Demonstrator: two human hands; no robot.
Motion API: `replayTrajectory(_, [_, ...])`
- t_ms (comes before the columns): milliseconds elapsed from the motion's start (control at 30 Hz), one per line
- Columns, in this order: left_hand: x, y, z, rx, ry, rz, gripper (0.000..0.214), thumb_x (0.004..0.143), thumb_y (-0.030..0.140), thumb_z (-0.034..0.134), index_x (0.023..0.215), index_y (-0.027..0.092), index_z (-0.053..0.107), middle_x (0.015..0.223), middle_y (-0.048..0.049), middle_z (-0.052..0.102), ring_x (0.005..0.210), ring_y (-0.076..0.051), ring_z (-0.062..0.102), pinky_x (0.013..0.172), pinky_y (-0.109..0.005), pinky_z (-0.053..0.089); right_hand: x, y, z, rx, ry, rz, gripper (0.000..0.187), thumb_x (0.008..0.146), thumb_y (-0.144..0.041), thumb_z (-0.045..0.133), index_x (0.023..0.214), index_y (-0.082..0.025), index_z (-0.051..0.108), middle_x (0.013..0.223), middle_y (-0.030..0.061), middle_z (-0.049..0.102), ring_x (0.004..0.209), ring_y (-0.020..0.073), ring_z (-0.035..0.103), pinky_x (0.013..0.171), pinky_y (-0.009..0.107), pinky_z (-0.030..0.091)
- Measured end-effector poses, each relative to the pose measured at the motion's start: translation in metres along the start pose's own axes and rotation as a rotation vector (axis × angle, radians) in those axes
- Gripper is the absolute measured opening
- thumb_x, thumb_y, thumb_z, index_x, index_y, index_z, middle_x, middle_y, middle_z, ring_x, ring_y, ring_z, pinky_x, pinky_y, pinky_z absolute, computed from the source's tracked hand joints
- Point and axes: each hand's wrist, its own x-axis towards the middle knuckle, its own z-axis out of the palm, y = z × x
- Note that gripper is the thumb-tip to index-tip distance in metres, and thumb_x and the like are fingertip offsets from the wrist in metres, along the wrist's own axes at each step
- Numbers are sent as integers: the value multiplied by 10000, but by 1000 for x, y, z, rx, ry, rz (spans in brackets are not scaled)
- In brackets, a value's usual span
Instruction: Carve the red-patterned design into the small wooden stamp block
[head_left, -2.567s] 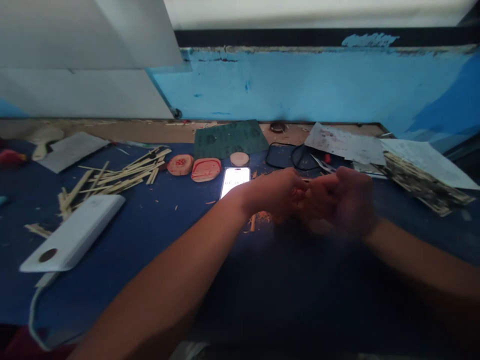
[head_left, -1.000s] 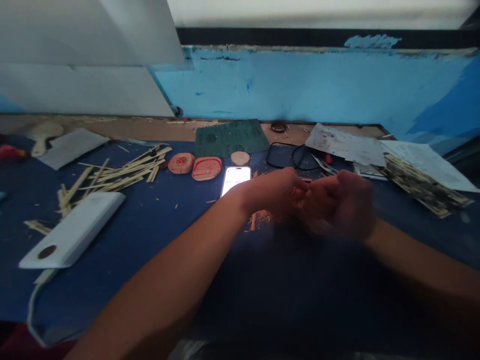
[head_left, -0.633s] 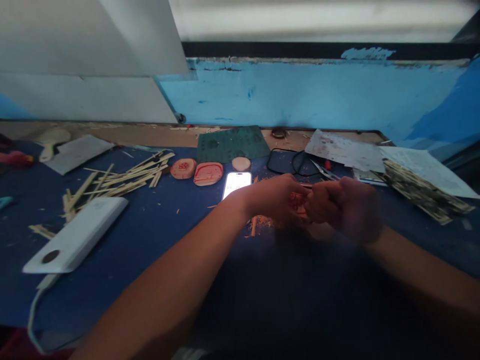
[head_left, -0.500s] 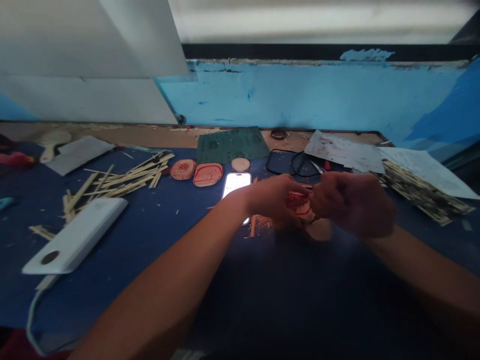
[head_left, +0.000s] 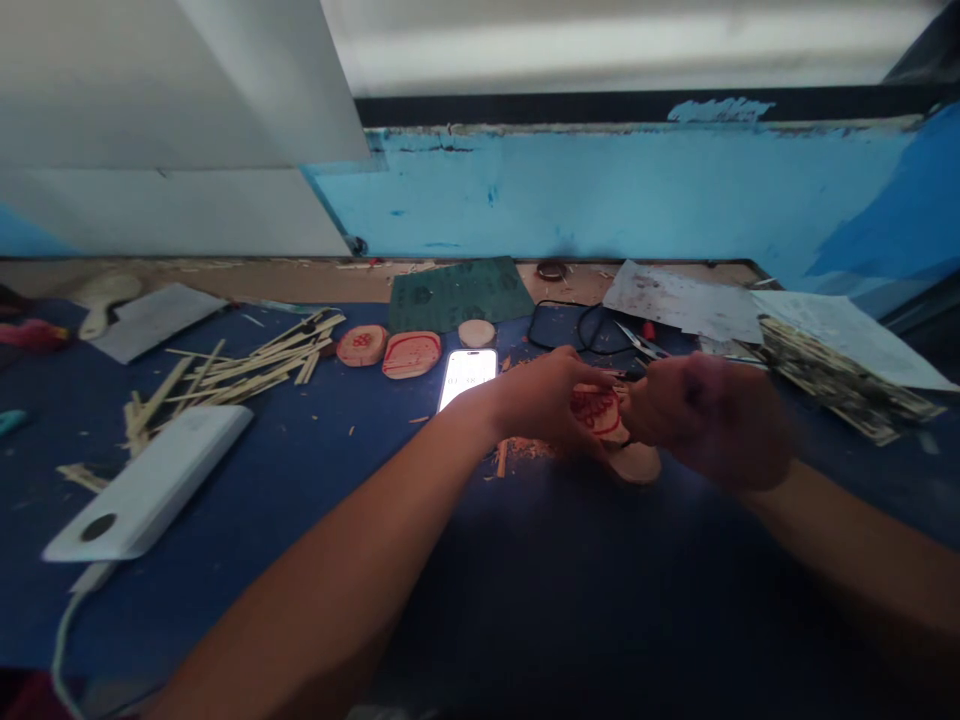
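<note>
My left hand is closed around a small wooden piece with red markings, held just above the blue mat. My right hand is a fist right beside that piece, its fingers curled and blurred; what it grips is hidden. Under the two hands a round wooden disc lies on the mat, with orange wood shavings next to it. A lit phone lies just behind my left wrist.
Two red-marked wooden pieces and a small disc lie behind the phone. Loose wooden sticks and a white power bank sit at the left. Green sandpaper, a black cable, papers and a stack lie at the back right.
My right hand has drawn a little to the right, off the piece, so its red-marked face now shows. My left hand has stayed in place holding it.
</note>
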Motion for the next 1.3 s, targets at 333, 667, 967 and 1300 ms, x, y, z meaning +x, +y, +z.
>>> replayTrajectory(333, [0, 6, -2, 15, -14, 5, 731, 684, 525, 913, 1346, 290, 711, 1161, -67, 631, 951, -229, 628, 828, -316, 485, 3, 8, 7, 13, 192, 1, 521, 982, -408, 536, 512, -230, 399, 496, -47, 254, 433, 120, 246, 427, 293, 245])
replayTrajectory(667, [1, 4, -2, -6, -46, -15, 793, 694, 479, 909, 1430, 334, 650, 1165, -52, 607, 919, -207, 623, 782, -293, 480, 3, 6, 7, 29, 187, 6, 529, 976, -379, 545, 499, -218, 384, 490, -44, 251, 427, 111, 247, 420, 273, 239])
replayTrajectory(967, [1, 7, -2, 21, -28, -11, 782, 677, 458, 923, 1403, 326, 666, 1225, -59, 581, 968, -221, 627, 833, -294, 483, 2, 3, 8, -8, 239, -7, 548, 944, -417, 621, 484, -221, 395, 483, -42, 257, 437, 110, 247, 437, 294, 235])
replayTrajectory(1300, [2, 4, -1, 14, -47, 5, 658, 700, 439, 904, 1319, 315, 719, 1190, -54, 608, 952, -210, 628, 826, -296, 484, 3, 9, 6, -61, 247, 43, 470, 937, -311, 595, 522, -233, 388, 524, -32, 270, 460, 121, 259, 428, 305, 244])
